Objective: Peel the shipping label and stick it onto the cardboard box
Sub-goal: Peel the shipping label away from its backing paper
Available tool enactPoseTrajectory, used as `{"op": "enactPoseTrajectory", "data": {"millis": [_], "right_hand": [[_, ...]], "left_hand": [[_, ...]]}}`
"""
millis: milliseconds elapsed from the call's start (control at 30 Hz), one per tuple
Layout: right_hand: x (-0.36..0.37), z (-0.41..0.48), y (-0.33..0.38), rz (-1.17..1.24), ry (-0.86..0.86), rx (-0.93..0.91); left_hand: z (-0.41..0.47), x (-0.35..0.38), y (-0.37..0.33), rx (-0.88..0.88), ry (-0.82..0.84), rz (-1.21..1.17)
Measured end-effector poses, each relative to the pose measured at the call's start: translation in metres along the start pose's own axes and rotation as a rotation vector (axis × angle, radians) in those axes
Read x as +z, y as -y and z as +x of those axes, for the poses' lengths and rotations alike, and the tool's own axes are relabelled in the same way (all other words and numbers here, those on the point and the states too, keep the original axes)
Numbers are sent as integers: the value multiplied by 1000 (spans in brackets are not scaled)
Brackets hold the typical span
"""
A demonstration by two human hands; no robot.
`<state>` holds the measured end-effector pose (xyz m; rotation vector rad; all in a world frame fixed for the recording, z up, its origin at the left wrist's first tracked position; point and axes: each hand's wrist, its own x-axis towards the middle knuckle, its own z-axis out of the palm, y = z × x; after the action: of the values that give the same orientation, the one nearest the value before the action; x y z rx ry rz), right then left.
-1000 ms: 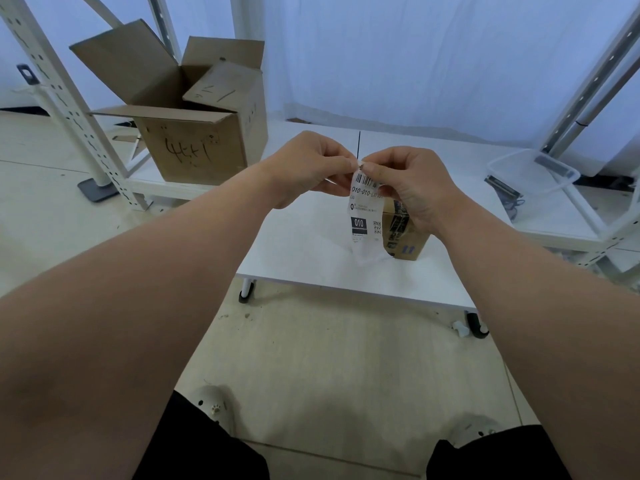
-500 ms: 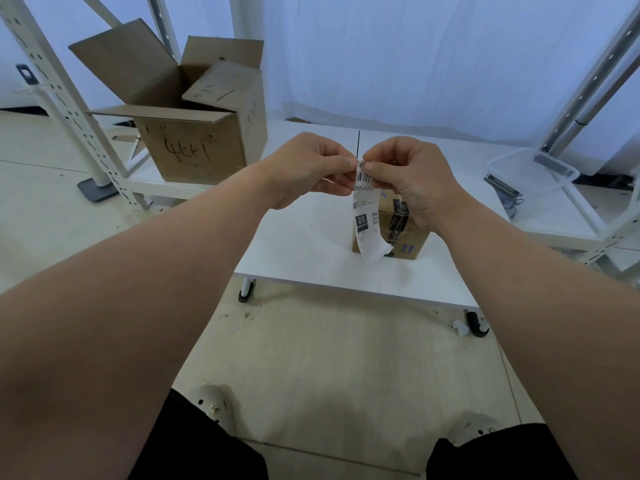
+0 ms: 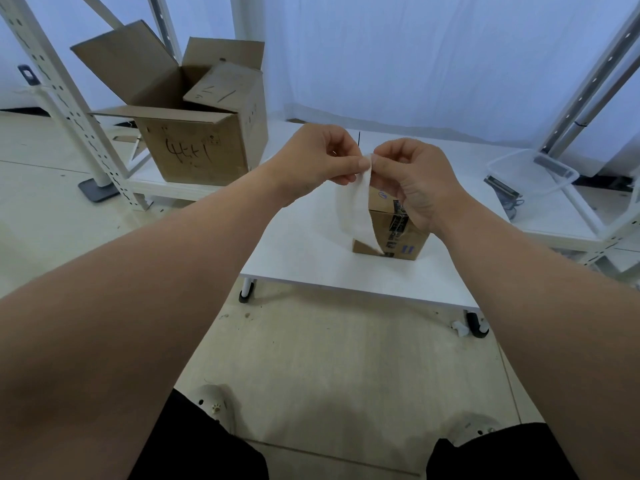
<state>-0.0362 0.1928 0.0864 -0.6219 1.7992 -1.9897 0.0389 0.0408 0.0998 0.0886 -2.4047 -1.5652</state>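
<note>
Pinching the shipping label [image 3: 354, 206], both hands meet above the cardboard box [image 3: 398, 233].

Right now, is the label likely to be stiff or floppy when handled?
Probably floppy: the label hangs in a curve below where the left hand and right hand pinch its top. Likely very light, since fingertip pinches alone carry it. It may curl or stick to itself, as its lower end hangs free.

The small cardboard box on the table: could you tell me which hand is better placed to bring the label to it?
Probably the right hand: it pinches the label and overlaps the small box; the left hand, also pinching, sits further left.
</note>
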Motion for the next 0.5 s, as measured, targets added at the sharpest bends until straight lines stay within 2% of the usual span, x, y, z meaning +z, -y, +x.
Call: {"op": "enactPoseTrajectory", "data": {"millis": [200, 500], "right_hand": [[-2, -2, 5, 250, 53, 116], [-4, -5, 6, 287, 61, 105]], "left_hand": [[-1, 4, -3, 64, -24, 58], [-2, 4, -6, 89, -22, 99]]}}
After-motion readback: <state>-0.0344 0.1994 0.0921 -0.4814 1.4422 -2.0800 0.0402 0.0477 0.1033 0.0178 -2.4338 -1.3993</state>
